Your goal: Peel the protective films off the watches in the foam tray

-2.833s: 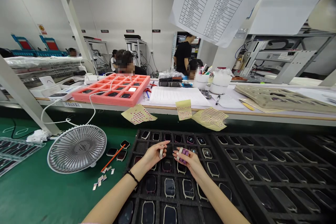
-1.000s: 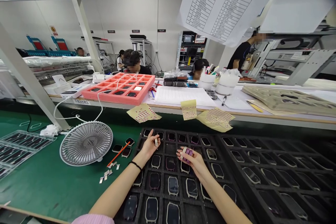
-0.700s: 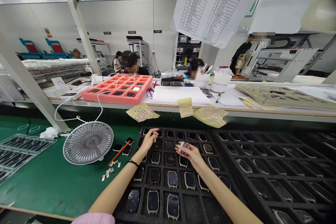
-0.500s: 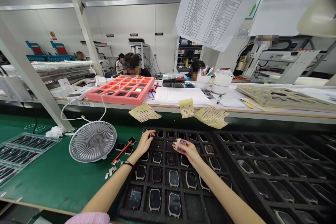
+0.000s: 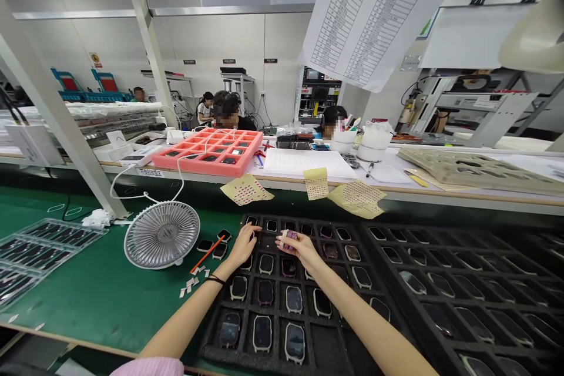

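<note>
Small purple and white pieces (image 5: pixel 288 239) are gripped together between the thumb and bent fingers of the right hand (image 5: pixel 303 248), which is closed around them above the upper middle of the near black tray (image 5: pixel 326 338). The left hand (image 5: pixel 244 245) is held at the tray's upper left corner, palm down, index finger extended and the other fingers loosely bent; whether anything is pinched under the fingers cannot be told. A dark band (image 5: pixel 215 279) is worn at the left wrist. The two hands are held apart, with tray compartments between them. Watch bodies (image 5: pixel 294 299), light-rimmed and purple-rimmed, are seated face up in many compartments of the tray; some compartments in its lower right are bare. To the right, a second black tray (image 5: pixel 440 311) is filled with similar watch bodies. To the left, on the green work surface (image 5: pixel 110 305), three loose watches (image 5: pixel 219 251) are noted around the upper end of an orange stick (image 5: pixel 207 255), with small whitish pieces (image 5: pixel 189 286) scattered near its lower end. A round grey fan (image 5: pixel 164 235) is placed farther left, and clear trays of dark parts (image 5: pixel 48 241) are laid beyond it. On the raised shelf, a pink foam tray (image 5: pixel 211 169), a ruled paper sheet (image 5: pixel 308 163) and a beige molded tray (image 5: pixel 440 167) are set out. Yellow dotted sheets (image 5: pixel 358 198) are hung from the shelf edge. Seated people (image 5: pixel 225 108) are seen beyond.
</note>
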The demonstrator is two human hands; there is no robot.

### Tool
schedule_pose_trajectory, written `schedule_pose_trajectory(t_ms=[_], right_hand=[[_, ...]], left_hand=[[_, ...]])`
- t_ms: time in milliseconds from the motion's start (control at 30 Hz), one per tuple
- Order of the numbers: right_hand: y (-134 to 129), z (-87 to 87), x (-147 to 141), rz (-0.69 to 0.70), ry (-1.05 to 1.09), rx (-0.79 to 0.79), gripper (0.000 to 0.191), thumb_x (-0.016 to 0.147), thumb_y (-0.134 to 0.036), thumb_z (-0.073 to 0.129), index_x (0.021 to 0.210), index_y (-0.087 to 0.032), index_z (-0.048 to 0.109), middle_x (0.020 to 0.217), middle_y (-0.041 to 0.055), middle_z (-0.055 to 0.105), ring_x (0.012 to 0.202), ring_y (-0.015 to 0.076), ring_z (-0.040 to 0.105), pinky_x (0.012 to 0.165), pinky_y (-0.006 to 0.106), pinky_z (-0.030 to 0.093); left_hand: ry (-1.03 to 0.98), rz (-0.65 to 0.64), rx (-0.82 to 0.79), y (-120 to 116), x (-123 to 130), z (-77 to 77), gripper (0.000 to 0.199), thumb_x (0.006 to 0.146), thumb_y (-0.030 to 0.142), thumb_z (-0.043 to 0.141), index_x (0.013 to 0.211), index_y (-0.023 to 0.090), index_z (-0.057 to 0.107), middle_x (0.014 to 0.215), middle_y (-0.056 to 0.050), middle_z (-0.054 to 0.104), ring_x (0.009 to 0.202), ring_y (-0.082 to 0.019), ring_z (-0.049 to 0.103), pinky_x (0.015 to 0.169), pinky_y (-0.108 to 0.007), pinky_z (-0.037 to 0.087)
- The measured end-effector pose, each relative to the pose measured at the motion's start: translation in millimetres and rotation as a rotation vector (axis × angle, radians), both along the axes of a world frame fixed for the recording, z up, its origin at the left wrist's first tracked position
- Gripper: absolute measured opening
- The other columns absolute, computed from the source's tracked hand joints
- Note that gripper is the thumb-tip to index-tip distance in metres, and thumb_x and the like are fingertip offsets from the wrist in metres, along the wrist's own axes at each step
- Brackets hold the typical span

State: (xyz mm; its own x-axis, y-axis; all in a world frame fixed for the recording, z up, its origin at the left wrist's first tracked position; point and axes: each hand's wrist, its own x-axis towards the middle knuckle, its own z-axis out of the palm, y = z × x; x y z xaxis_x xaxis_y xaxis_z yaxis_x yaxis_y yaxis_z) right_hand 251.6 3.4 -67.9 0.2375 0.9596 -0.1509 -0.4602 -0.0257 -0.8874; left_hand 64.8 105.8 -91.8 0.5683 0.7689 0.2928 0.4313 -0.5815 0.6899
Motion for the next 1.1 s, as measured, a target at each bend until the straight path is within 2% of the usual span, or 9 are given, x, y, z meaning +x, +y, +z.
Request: schedule_pose_trajectory(t_ms=[100, 167, 233, 367, 467, 600, 833, 1033, 1100], right_hand=[[-2, 0.0, 2, 0.022, 0.0, -0.007, 0.039, 0.047, -0.029, 0.089, 0.078, -0.013, 0.07, 0.075, 0.0062, 0.074, 0.075, 0.0219, 0.071, 0.075, 0.034, 0.059], [-3, 0.6, 5, 0.044, -0.001, -0.016, 0.037, 0.05, -0.03, 0.088, 0.078, -0.013, 0.07, 0.076, 0.0069, 0.074, 0.077, 0.0221, 0.071, 0.077, 0.035, 0.058], [-4, 1.4, 8, 0.073, -0.002, -0.028, 0.038, 0.051, -0.031, 0.087, 0.079, -0.013, 0.07, 0.076, 0.0078, 0.074, 0.076, 0.0224, 0.072, 0.076, 0.035, 0.058], [-6, 2.2, 11, 0.151, -0.009, -0.026, 0.043, 0.05, -0.035, 0.087, 0.083, -0.013, 0.07, 0.075, 0.008, 0.073, 0.072, 0.0223, 0.071, 0.07, 0.035, 0.058], [-9, 1.4, 10, 0.19, -0.024, -0.008, 0.044, 0.049, -0.041, 0.087, 0.079, -0.014, 0.069, 0.073, 0.0067, 0.072, 0.066, 0.0193, 0.069, 0.061, 0.029, 0.056], [-15, 1.4, 10, 0.212, -0.067, -0.001, 0.044, 0.052, -0.048, 0.084, 0.075, -0.014, 0.067, 0.069, 0.005, 0.071, 0.058, 0.0161, 0.066, 0.056, 0.028, 0.055], [-15, 6.2, 41, 0.095, -0.274, -0.021, 0.041, 0.074, -0.053, 0.061, 0.091, -0.016, 0.067, 0.075, 0.0085, 0.072, 0.07, 0.0233, 0.07, 0.072, 0.043, 0.056], [-1, -13.8, 67, -0.152, -0.701, -0.022, 0.032, 0.074, -0.048, 0.056, 0.078, -0.019, 0.07, 0.079, 0.0068, 0.07, 0.09, 0.0273, 0.065, 0.092, 0.044, 0.045], [0, -22.8, 70, -0.178, -0.84, -0.018, 0.029, 0.075, -0.042, 0.057, 0.085, -0.019, 0.071, 0.08, 0.006, 0.068, 0.091, 0.0266, 0.063, 0.093, 0.043, 0.043]], left_hand=[[0.026, -0.024, 0.013, -4, 1, 5.5, 0.04, 0.081, 0.007, 0.039, 0.113, 0.021, 0.057, 0.126, -0.008, 0.057, 0.136, -0.027, 0.033, 0.112, -0.053, 0.024], [0.031, -0.071, 0.037, -11, 4, 14.9, 0.04, 0.083, 0.01, 0.042, 0.12, 0.021, 0.055, 0.133, -0.009, 0.053, 0.138, -0.028, 0.028, 0.113, -0.056, 0.017], [0.028, -0.153, 0.067, -22, 8, 28.2, 0.044, 0.085, 0.017, 0.049, 0.128, 0.024, 0.049, 0.14, -0.007, 0.047, 0.139, -0.026, 0.027, 0.115, -0.053, 0.014], [-0.023, -0.444, 0.041, -43, 23, 54.7, 0.062, 0.083, 0.028, 0.061, 0.139, 0.025, 0.037, 0.144, -0.008, 0.044, 0.132, -0.021, 0.041, 0.11, -0.037, 0.033], [-0.089, -0.554, -0.005, -50, 35, 63.0, 0.058, 0.079, 0.031, 0.069, 0.132, 0.023, 0.048, 0.133, -0.009, 0.055, 0.122, -0.022, 0.051, 0.103, -0.035, 0.041], [-0.101, -0.505, 0.004, -49, 45, 59.6, 0.055, 0.072, 0.034, 0.075, 0.123, 0.022, 0.057, 0.121, -0.007, 0.064, 0.109, -0.021, 0.061, 0.094, -0.032, 0.048], [-0.023, -0.36, 0.102, -29, 56, 49.8, 0.054, 0.071, 0.029, 0.075, 0.122, 0.023, 0.059, 0.123, -0.008, 0.063, 0.114, -0.025, 0.057, 0.099, -0.038, 0.042], [0.127, -0.38, 0.12, -18, 66, 37.1, 0.059, 0.066, 0.031, 0.08, 0.122, 0.023, 0.06, 0.118, -0.008, 0.066, 0.109, -0.025, 0.061, 0.095, -0.035, 0.045], [0.146, -0.371, 0.131, -13, 62, 35.7, 0.063, 0.069, 0.035, 0.078, 0.127, 0.023, 0.056, 0.12, -0.008, 0.065, 0.109, -0.024, 0.061, 0.094, -0.033, 0.045]])
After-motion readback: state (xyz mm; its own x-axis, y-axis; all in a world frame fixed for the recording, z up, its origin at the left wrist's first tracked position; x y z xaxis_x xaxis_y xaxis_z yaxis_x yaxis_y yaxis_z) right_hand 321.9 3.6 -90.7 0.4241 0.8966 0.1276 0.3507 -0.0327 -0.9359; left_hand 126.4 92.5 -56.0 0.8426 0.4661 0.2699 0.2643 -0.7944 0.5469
